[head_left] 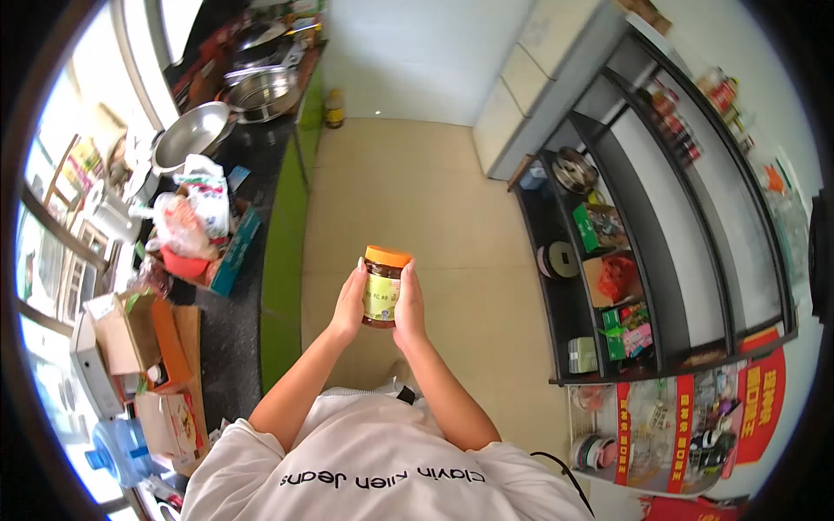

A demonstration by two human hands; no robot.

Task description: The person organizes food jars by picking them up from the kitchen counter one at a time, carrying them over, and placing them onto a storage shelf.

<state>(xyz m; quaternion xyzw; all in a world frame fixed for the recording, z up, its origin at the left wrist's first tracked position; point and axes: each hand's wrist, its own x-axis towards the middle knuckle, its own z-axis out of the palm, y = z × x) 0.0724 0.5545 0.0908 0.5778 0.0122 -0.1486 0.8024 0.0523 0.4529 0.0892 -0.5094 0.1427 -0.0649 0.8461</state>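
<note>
A jar with an orange lid and a pale yellow-green label stands upright in the air in front of the white shirt, over the tiled floor. Its contents look dark. My left hand presses flat against one side of the jar, and my right hand presses against the other side, so the jar is held between both palms. The lid is on the jar, above the fingertips.
A dark counter with green doors runs along the left, bearing pans, bags and boxes. On the right stands a black shelf unit with boxes and jars. Beige floor lies between them.
</note>
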